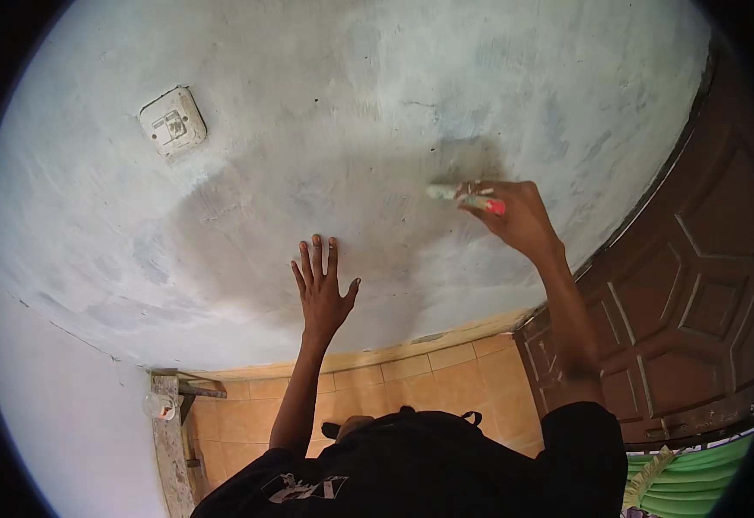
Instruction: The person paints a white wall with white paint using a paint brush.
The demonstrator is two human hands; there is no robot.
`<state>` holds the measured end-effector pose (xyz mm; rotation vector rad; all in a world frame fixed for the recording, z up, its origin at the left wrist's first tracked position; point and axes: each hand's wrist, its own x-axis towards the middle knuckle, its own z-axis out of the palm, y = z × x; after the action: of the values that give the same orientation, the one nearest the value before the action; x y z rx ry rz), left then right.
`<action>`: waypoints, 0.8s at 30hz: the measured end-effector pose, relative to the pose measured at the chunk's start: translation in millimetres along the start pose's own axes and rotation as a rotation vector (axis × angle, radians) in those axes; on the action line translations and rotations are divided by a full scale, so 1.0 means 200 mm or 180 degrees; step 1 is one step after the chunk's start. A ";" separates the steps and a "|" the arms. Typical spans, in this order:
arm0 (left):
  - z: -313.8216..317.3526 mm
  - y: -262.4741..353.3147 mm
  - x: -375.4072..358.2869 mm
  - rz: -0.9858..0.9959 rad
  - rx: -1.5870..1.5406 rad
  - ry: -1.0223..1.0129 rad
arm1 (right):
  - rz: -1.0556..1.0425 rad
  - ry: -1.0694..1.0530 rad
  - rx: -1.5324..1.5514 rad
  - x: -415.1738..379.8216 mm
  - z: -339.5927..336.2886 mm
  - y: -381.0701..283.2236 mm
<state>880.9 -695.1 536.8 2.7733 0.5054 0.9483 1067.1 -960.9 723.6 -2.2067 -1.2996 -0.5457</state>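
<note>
My left hand lies against the patchy pale wall, its fingers spread and nothing in it. Higher and to the right, my right hand is closed around a paintbrush. The brush has a whitish, paint-smeared head pointing left, right at the wall surface, and a red part shows beside the fingers. White smears mark the fingers of that hand. Most of the handle is hidden in the grip.
A wall switch is mounted at the upper left. A brown panelled door stands on the right, with green cloth below it. At the lower left, a clear plastic cup sits on a wooden bench. Orange tiles cover the floor.
</note>
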 end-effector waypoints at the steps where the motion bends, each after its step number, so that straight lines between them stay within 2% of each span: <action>1: 0.00 0.00 0.00 0.0008 -0.0011 0.0028 | 0.0080 0.0048 0.0018 0.03 -0.02 0.00; 4: 0.00 0.00 -0.01 0.0004 0.0001 0.0018 | -0.0760 0.1421 0.0463 0.12 -0.07 0.02; 8: 0.00 0.01 -0.01 -0.0005 -0.0005 0.0010 | -0.0581 0.1244 0.0937 0.14 -0.21 -0.09; 9: 0.00 0.00 -0.01 0.0005 -0.0006 0.0042 | -0.0980 0.0869 0.0817 0.18 -0.20 -0.07; 12: 0.01 0.00 -0.02 0.0053 -0.0020 0.0081 | -0.0227 0.0330 0.0370 0.23 -0.22 -0.09; 13: 0.01 0.00 -0.02 0.0063 -0.0015 0.0084 | -0.0432 0.0852 0.0450 0.25 -0.24 -0.06; 16: -0.01 0.00 0.00 -0.0006 0.0045 -0.0041 | -0.0457 0.1982 0.1048 0.29 -0.30 -0.08; 17: 0.00 0.00 -0.01 -0.0007 0.0072 -0.0052 | -0.0384 0.1885 0.1247 0.28 -0.31 -0.08; 20: 0.00 -0.01 -0.01 0.0000 0.0064 -0.0053 | -0.0875 0.1041 0.0108 0.27 -0.23 -0.03; 21: -0.01 -0.01 -0.01 0.0016 0.0053 -0.0055 | -0.0589 0.0382 0.0650 0.30 -0.23 -0.08; 24: -0.03 0.00 0.00 0.0034 0.0111 -0.0185 | -0.0182 0.1267 0.0771 0.30 -0.26 -0.06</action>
<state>877.3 -695.4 541.2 2.8280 0.5034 0.8664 1079.8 -947.3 801.5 -1.7587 -1.1498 -0.7612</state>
